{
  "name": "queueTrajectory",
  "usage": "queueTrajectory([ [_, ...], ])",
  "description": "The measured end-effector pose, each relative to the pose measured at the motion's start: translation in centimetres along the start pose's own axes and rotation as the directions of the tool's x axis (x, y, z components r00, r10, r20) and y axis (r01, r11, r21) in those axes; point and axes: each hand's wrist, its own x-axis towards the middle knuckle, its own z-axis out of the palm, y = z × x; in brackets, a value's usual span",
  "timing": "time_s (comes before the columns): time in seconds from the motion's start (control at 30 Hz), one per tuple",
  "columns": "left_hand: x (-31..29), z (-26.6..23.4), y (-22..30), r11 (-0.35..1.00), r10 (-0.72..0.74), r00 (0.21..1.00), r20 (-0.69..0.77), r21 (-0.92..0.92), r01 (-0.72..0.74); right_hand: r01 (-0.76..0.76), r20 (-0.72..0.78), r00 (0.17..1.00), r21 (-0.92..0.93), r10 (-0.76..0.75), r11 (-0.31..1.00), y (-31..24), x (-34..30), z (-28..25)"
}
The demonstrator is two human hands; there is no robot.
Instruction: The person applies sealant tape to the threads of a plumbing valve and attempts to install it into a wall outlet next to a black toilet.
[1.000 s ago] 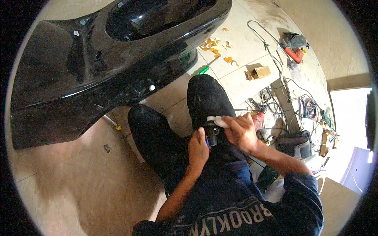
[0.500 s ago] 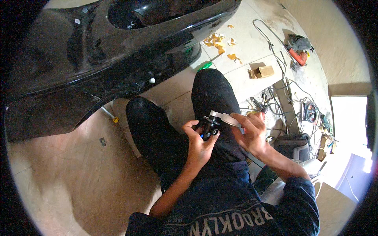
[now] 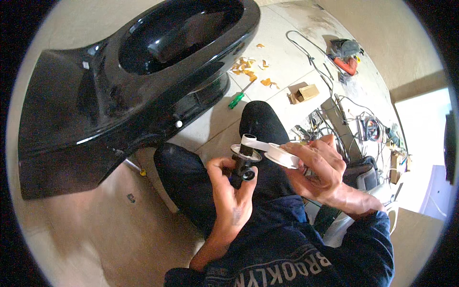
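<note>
My left hand (image 3: 232, 198) is closed around a dark angle valve (image 3: 242, 168), thumb near its side outlet. A round shiny flange (image 3: 236, 149) circles the valve below its upper end. White thread seal tape (image 3: 258, 144) is wound on that upper end and runs as a taut strip to a white tape spool (image 3: 279, 155). My right hand (image 3: 319, 170) pinches the spool at its right side, just over my right thigh. Both hands are in front of my lap, the valve held roughly upright.
A glossy black toilet (image 3: 114, 105) fills the upper left, a white cap (image 3: 179, 124) on its base. On the tiles lie a green-handled screwdriver (image 3: 236, 100), brown scraps (image 3: 246, 67), a small cardboard box (image 3: 304, 93), tangled cables (image 3: 313, 124) and an orange-and-grey power tool (image 3: 346, 56).
The view has shifted, so more of the toilet and screwdriver shows. The spool is slightly farther from the valve, with a longer strip of tape between them. Both hands keep their hold.
</note>
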Motion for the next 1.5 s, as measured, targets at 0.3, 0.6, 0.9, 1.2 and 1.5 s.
queueTrajectory([
  [0.3,-0.3,0.4,1.6,0.973,-0.014,0.999,-0.031,-0.23,0.007,0.104,-0.036,0.994,-0.02,-0.105,0.994,-0.5,1.8,-0.8],
  [0.6,-0.3,0.0,2.9,0.866,-0.145,0.989,0.042,-0.478,0.147,0.115,-0.06,0.991,-0.041,-0.117,0.993,-1.2,2.3,-0.7],
  [0.9,-0.3,0.4,2.2,0.936,-0.059,0.998,-0.021,-0.348,0.048,0.18,-0.037,0.983,-0.069,-0.182,0.981,-2.3,2.7,-3.3],
  [1.2,0.0,0.1,2.8,0.902,-0.103,0.995,0.018,-0.42,0.101,0.18,-0.012,0.983,-0.106,-0.182,0.978,-1.3,2.7,-2.8],
  [1.5,1.1,-0.5,4.8,0.554,-0.219,0.909,0.355,-0.721,0.415,0.139,-0.132,0.98,-0.092,-0.151,0.986,-0.2,2.1,-1.8],
])
